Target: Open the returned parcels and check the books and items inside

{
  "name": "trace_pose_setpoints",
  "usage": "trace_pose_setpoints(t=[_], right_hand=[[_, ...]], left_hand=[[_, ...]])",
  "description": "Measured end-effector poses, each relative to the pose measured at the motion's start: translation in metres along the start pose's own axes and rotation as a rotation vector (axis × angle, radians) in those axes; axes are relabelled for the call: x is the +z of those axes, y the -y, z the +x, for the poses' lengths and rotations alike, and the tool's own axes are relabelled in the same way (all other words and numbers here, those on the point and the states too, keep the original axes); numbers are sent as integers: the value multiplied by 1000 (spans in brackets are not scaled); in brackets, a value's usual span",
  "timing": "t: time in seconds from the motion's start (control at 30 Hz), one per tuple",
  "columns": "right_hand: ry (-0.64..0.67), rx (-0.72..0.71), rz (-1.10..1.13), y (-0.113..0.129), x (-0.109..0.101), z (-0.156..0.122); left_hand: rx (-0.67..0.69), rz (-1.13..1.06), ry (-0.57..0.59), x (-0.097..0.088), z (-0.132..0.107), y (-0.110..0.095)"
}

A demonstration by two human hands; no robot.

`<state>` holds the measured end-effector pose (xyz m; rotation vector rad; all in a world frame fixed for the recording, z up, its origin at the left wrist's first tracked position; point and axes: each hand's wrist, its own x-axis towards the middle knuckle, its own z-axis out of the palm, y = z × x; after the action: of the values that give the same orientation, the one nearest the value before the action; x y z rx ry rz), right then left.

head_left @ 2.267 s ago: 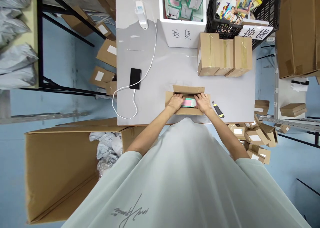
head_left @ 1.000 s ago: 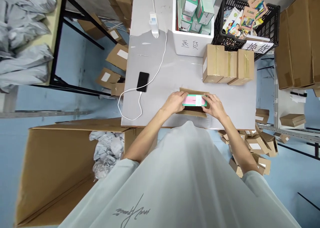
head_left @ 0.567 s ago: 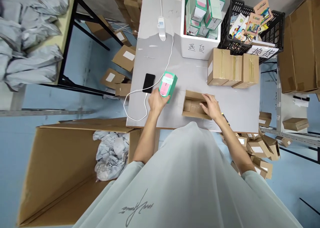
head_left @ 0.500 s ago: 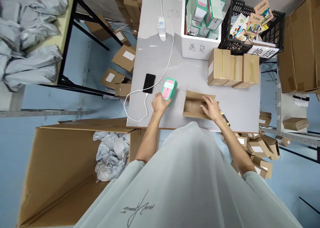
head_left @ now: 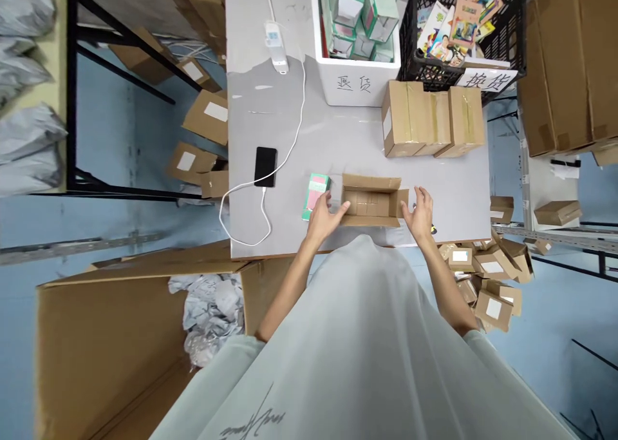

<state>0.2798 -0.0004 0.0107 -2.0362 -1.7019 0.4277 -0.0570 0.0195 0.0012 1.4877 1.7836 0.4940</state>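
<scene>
An open cardboard box (head_left: 371,220) stands near the table's front edge, with nothing visible inside it. My left hand (head_left: 324,217) is at the box's left side, its fingers apart and its thumb by the left wall. Just beyond that hand lies a green and pink box (head_left: 313,192), partly covered by my fingers. On the other side, my right hand (head_left: 419,214) is open beside the raised right flap, thumb close to it. A small yellow and black tool (head_left: 433,229) shows partly behind my right wrist.
A black phone (head_left: 265,167) on a white cable lies at left on the grey table (head_left: 270,124). Farther back are closed cartons (head_left: 432,121), a white bin (head_left: 360,89) of green boxes and a black crate (head_left: 434,73) of booklets. Below left, a large carton (head_left: 120,337) holds crumpled grey bags.
My left hand has let go of the green and pink box and moved right to the cardboard box. My right hand has come out of the box to its right side. The view has shifted.
</scene>
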Motion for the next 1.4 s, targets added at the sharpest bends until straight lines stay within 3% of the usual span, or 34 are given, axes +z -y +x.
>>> trace_pose_setpoints(t=[0.07, 0.13, 0.23, 0.33, 0.4, 0.47, 0.57, 0.73, 0.8, 0.87, 0.97, 1.03, 1.13, 1.23, 1.4], right_hand=[[59, 167, 35, -10, 3, -2], [215, 277, 91, -17, 6, -5], [349, 304, 198, -26, 7, -10], [245, 332, 352, -42, -4, -15], [127, 380, 498, -61, -19, -18], [-12, 430, 649, -85, -39, -22], [-226, 511, 770, -129, -67, -29], [-477, 714, 783, -195, -87, -45], [-502, 774, 792, -214, -86, -49], [-470, 805, 800, -228, -83, -51], [-431, 787, 700, -238, -80, -55], [-491, 740, 502, -236, -81, -59], [-611, 588, 185, -219, -84, -60], [-594, 381, 121, -185, -80, -50], [-268, 95, 265, -99, -32, -14]], left_hand=[[10, 77, 95, 7, -6, -12], [-5, 212, 149, 12, -10, -20], [-50, 407, 141, 14, -7, -32], [2, 465, 118, 13, 5, -58], [86, 426, 125, 18, 17, -88], [183, 369, 149, 34, 33, -126], [317, 312, 231, 83, 63, -186], [414, 266, 467, 202, 105, -267], [429, 207, 550, 244, 113, -286], [418, 140, 608, 273, 114, -296], [388, 69, 635, 291, 110, -289], [383, 19, 611, 283, 104, -271], [338, -68, 520, 246, 95, -225], [203, -115, 356, 187, 85, -162], [-39, 5, -93, 71, 63, -46]])
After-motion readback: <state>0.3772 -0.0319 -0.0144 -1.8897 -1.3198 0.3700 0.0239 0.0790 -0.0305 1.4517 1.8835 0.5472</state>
